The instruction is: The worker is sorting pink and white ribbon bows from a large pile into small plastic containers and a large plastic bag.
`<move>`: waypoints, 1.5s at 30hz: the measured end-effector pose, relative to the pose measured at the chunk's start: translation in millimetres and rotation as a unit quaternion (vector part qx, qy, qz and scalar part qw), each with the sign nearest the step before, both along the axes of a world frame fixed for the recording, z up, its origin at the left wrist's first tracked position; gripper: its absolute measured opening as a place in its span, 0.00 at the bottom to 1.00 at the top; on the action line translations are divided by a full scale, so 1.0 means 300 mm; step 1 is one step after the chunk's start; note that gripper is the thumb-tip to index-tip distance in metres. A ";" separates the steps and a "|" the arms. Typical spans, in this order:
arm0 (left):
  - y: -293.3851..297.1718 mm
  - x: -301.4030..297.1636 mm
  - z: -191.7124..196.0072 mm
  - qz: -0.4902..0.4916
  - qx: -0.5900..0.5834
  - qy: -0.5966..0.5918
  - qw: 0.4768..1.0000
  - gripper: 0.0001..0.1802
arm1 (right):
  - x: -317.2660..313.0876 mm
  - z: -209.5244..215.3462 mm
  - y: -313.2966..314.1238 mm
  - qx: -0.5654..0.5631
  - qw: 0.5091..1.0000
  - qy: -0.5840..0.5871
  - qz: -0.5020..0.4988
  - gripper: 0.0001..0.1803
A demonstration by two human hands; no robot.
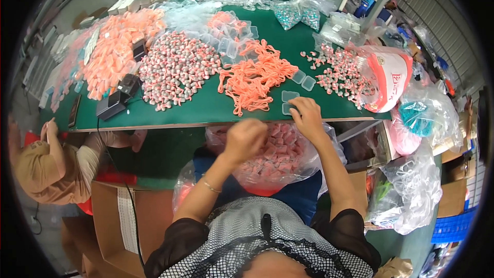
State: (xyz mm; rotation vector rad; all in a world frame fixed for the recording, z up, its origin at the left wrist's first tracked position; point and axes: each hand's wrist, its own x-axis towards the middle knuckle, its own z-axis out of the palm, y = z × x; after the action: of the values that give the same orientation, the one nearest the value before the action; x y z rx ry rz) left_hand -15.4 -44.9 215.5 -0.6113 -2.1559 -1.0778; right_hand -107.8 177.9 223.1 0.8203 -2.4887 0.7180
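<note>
My right hand (309, 119) is at the table's front edge, its fingertips closed on a small clear plastic case (289, 96) whose two halves lie opened out. My left hand (246, 140) is curled and slightly blurred, just in front of the edge; whatever its fingers hold is hidden. Below both hands, a clear bag (278, 149) full of small pink-filled cases rests at my lap. Straight ahead on the table lies a pile of orange cords (257, 80). Another opened clear case (303, 80) is beside the cords.
Grey-and-pink small pieces (177, 69) are heaped left of the cords, with more spilling from a white-and-red sack (386, 80) at right. Orange packed cases (123, 46) cover the far left. A black device (112, 104) sits near the edge. Another person (49, 167) sits at left.
</note>
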 end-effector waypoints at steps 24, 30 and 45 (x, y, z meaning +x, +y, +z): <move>-0.362 -0.294 0.022 0.235 0.058 -0.202 0.949 0.07 | -0.017 0.030 0.092 -0.109 0.993 0.037 -0.010 0.11; -0.362 -0.188 0.017 0.236 0.018 -0.134 0.962 0.10 | -0.150 -0.002 0.237 -0.111 0.977 0.071 -0.167 0.07; -0.326 -0.137 -0.007 0.236 -0.066 -0.116 0.963 0.06 | -0.294 -0.007 0.197 0.133 0.942 0.097 -0.292 0.07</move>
State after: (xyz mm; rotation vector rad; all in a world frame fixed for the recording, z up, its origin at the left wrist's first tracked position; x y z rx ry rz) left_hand -56.6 -142.5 213.5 -0.0112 -2.4197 -0.7760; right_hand -196.0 236.9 221.2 0.1829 -2.4789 0.0913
